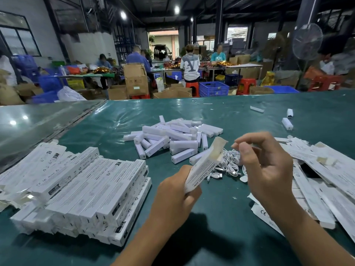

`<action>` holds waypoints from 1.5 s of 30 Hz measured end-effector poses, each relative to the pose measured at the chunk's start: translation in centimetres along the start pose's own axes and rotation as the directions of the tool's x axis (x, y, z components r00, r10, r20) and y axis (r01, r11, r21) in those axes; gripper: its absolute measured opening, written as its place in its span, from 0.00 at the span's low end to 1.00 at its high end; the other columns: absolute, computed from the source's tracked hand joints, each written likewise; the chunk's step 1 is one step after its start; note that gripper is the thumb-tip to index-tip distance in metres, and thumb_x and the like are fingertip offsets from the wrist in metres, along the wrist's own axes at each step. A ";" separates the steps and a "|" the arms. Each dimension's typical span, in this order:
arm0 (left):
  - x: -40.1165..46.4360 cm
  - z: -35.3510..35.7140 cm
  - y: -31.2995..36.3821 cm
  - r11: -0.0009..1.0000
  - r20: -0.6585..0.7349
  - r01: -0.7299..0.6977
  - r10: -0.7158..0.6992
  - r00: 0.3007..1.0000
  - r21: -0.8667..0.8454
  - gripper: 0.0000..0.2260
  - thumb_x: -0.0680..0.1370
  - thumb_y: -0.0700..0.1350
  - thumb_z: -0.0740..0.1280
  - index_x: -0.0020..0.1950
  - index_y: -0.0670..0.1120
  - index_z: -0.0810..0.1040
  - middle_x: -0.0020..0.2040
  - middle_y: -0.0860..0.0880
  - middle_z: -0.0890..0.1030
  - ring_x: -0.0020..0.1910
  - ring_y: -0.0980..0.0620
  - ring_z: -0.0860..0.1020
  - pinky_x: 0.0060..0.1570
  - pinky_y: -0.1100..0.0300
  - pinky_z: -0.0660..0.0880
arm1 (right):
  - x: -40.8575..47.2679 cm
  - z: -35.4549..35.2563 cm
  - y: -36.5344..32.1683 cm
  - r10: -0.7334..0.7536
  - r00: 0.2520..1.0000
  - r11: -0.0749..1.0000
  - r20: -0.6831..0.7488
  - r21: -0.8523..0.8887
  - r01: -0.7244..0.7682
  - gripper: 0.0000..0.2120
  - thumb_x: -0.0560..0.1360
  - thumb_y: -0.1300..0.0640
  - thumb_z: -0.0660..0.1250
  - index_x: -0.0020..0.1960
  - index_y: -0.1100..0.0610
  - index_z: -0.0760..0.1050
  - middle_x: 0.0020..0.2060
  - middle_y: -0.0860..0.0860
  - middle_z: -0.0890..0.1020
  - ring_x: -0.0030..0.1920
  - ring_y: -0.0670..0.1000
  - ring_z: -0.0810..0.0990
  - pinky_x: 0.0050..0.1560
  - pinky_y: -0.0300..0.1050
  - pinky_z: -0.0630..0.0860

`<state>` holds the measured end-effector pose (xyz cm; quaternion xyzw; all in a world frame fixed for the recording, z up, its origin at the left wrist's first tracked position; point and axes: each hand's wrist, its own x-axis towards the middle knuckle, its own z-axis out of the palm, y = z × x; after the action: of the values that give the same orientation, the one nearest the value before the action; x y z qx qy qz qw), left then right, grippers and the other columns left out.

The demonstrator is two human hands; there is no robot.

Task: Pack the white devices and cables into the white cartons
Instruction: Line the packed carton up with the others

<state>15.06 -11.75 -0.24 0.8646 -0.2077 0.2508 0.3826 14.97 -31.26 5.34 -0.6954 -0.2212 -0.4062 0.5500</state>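
Observation:
My left hand (pixel 175 192) grips a slim white carton (pixel 204 164) near its lower end; the carton tilts up to the right with its top flap open. My right hand (pixel 267 166) hovers just right of the flap with fingers curled and thumb near the fingertips; whether it pinches anything I cannot tell. A pile of white devices (pixel 172 137) lies on the green table (pixel 115 120) beyond my hands. Coiled white cables (pixel 229 166) lie in a heap between my hands, partly hidden by the carton.
Stacked white cartons (pixel 92 189) fill the table's near left. Flat unfolded cartons (pixel 322 179) spread at the right. A few stray devices (pixel 287 123) lie at the far right. People work at benches beyond the table's far edge, among boxes and blue crates (pixel 213 88).

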 end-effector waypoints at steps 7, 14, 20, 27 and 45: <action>0.2 -0.5 0.4 0.997 0.081 0.041 -0.036 0.996 -0.058 0.12 0.73 0.46 0.64 0.56 0.48 0.78 0.29 0.58 0.72 0.27 0.55 0.67 0.30 0.61 0.62 | -0.6 0.7 0.0 -0.173 0.967 0.972 0.189 -0.124 0.198 0.09 0.80 0.55 0.64 0.56 0.53 0.81 0.47 0.44 0.85 0.45 0.42 0.83 0.45 0.30 0.74; 0.1 -0.4 0.1 0.994 0.095 0.089 -0.083 0.992 -0.066 0.07 0.71 0.48 0.63 0.48 0.52 0.74 0.29 0.55 0.70 0.29 0.54 0.67 0.32 0.55 0.66 | -0.5 1.4 0.7 0.055 0.971 0.998 0.232 -0.008 -0.055 0.10 0.79 0.51 0.65 0.56 0.46 0.83 0.50 0.44 0.83 0.48 0.50 0.84 0.39 0.43 0.82; 0.1 -0.3 0.2 0.994 0.121 0.096 -0.091 0.989 -0.043 0.07 0.70 0.49 0.62 0.47 0.51 0.73 0.31 0.52 0.72 0.32 0.50 0.70 0.33 0.55 0.67 | -0.1 1.6 0.8 0.289 0.928 0.936 0.233 0.132 -0.325 0.09 0.74 0.45 0.70 0.45 0.47 0.86 0.44 0.47 0.82 0.39 0.48 0.81 0.36 0.38 0.79; -0.1 -0.3 0.2 0.996 0.143 0.084 -0.089 0.986 0.044 0.12 0.72 0.51 0.63 0.53 0.53 0.75 0.32 0.53 0.72 0.33 0.52 0.70 0.36 0.55 0.68 | -0.2 2.1 1.5 0.542 0.780 0.700 0.313 0.346 -0.625 0.16 0.63 0.45 0.77 0.45 0.55 0.85 0.37 0.53 0.83 0.33 0.47 0.75 0.29 0.37 0.72; 0.1 -0.8 -0.2 0.993 0.269 0.117 -0.117 0.956 0.018 0.07 0.72 0.51 0.61 0.40 0.66 0.69 0.30 0.57 0.73 0.29 0.54 0.68 0.31 0.57 0.63 | -0.7 1.8 1.6 0.431 0.744 0.871 0.510 -0.019 -0.492 0.19 0.79 0.38 0.65 0.65 0.45 0.78 0.62 0.38 0.82 0.66 0.38 0.77 0.68 0.40 0.71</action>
<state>15.01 -11.04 0.15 0.9019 -0.2061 0.1079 0.3640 16.41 -29.96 3.75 -0.7756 -0.1998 -0.0500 0.5967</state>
